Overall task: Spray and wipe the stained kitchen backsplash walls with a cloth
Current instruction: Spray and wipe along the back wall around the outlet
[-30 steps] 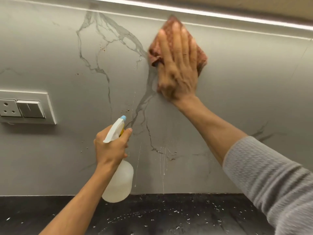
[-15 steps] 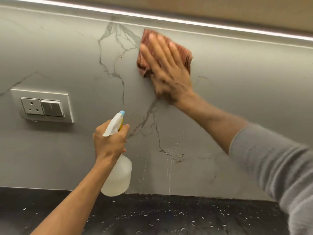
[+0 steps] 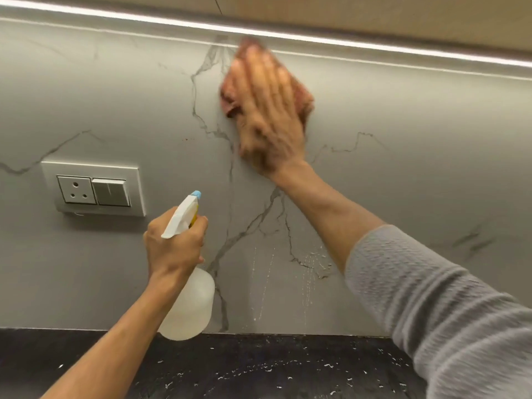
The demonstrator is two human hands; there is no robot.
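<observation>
Backsplash wall [image 3: 403, 139]: grey, dark veins; bare stretch R of cloth, more upper L.
Countertop [image 3: 259, 370]: black, white flecks, meets wall at bottom edge.
Light strip [image 3: 374, 46] along wall top edge.
Socket plate [image 3: 92, 188]: L side, well apart from cloth.
R hand [image 3: 267, 110]: flat, fingers straight, pressing cloth [image 3: 305, 99] on wall just under strip; blurred.
L hand [image 3: 172, 249]: wrapped round spray bottle [image 3: 190, 309] neck, nozzle twd wall.
Drip streaks [image 3: 308, 272] low centre.

Open backsplash [image 3: 417, 133] at right, socket plate [image 3: 93, 188] at left, light strip [image 3: 374, 46] above
</observation>
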